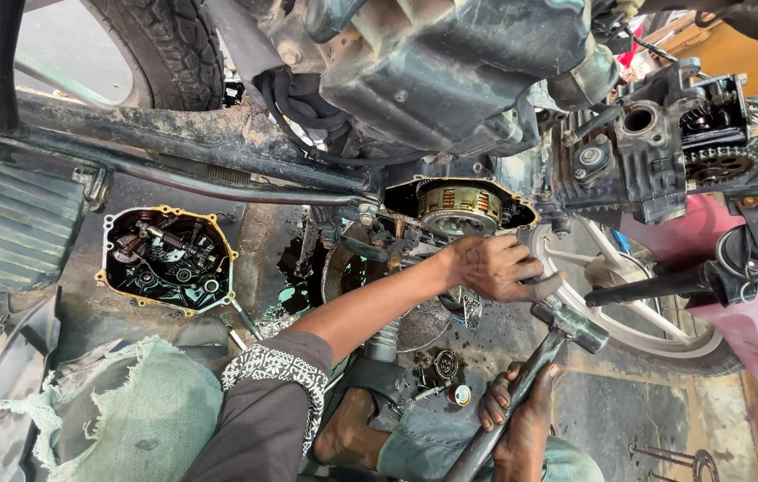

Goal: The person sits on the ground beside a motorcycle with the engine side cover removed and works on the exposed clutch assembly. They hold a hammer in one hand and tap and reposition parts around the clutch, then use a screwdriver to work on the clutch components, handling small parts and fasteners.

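While the left hand (497, 268) curls its fingers around something hidden just below the exposed clutch (459, 207), the right hand (516, 412) is clamped on a hammer (550, 344) handle, its head just beside the left fingers. A removed engine cover (167, 259) lies far left on the oily floor (629, 406).
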